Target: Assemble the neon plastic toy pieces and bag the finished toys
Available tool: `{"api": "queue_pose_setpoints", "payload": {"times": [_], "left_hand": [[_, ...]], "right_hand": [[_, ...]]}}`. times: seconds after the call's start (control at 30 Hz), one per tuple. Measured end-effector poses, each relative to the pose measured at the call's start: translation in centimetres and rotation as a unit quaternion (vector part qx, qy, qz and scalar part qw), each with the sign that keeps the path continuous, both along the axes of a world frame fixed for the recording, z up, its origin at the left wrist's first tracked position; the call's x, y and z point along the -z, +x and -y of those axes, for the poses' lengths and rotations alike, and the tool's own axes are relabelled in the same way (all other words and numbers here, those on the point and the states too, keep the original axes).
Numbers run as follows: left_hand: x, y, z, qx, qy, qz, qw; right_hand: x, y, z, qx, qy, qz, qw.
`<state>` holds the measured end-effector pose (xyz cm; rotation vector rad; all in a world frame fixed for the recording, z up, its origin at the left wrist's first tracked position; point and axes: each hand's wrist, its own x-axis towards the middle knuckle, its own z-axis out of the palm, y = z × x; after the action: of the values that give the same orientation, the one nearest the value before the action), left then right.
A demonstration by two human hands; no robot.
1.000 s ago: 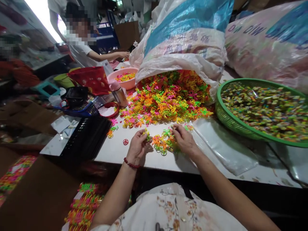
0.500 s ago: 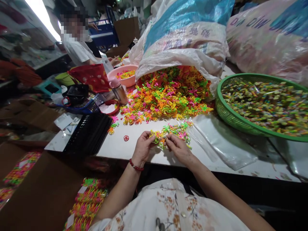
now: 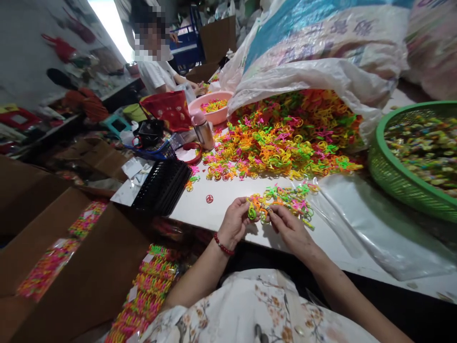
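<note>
My left hand (image 3: pixel 235 221), with a red bead bracelet on the wrist, is closed in a pinch on small neon plastic rings (image 3: pixel 254 209). My right hand (image 3: pixel 289 226) meets it fingertip to fingertip and pinches the same cluster. Both hover over the near edge of the white table (image 3: pixel 210 214). Just beyond the fingers lies a small heap of rings (image 3: pixel 289 197). Farther back a big pile of orange, yellow, green and pink rings (image 3: pixel 285 140) spills from a large plastic sack (image 3: pixel 321 52).
A green basket (image 3: pixel 403 181) of mixed pieces stands at right, clear plastic bags (image 3: pixel 371 228) beside it. A black crate (image 3: pixel 162 188), a flask (image 3: pixel 204 133), a pink bowl (image 3: pixel 214 116) and cardboard boxes (image 3: pixel 85 267) with packed rings sit left. Another person (image 3: pixel 157 71) works at the far end.
My hands drew together near the table's edge, and both now pinch one cluster of rings. The view swung left, showing more of the cardboard boxes.
</note>
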<state>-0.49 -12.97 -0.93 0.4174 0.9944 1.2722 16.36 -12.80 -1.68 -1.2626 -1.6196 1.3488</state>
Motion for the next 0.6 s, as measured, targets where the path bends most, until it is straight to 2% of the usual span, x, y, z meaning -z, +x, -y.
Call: {"api": "queue_pose_setpoints", "payload": {"times": [0.07, 0.17, 0.27, 0.43, 0.6], "left_hand": [[0.1, -0.4, 0.0, -0.003, -0.006, 0.046, 0.999], [0.0, -1.0, -0.1, 0.030, -0.018, 0.140, 0.990], [-0.1, -1.5, 0.0, 0.057, -0.022, 0.171, 0.983], [-0.2, -1.5, 0.5, 0.033, -0.015, 0.120, 0.992], [0.1, -2.3, 0.4, -0.072, -0.005, 0.019, 0.997]], "right_hand": [[-0.1, -0.1, 0.1, -0.004, -0.003, 0.010, 1.000], [-0.3, -0.4, 0.3, -0.011, -0.001, 0.011, 1.000], [-0.6, -0.7, 0.5, -0.017, 0.003, 0.021, 1.000], [-0.5, -1.1, 0.8, -0.029, -0.003, 0.012, 1.000], [0.2, -1.7, 0.5, -0.033, -0.033, -0.001, 0.999]]}}
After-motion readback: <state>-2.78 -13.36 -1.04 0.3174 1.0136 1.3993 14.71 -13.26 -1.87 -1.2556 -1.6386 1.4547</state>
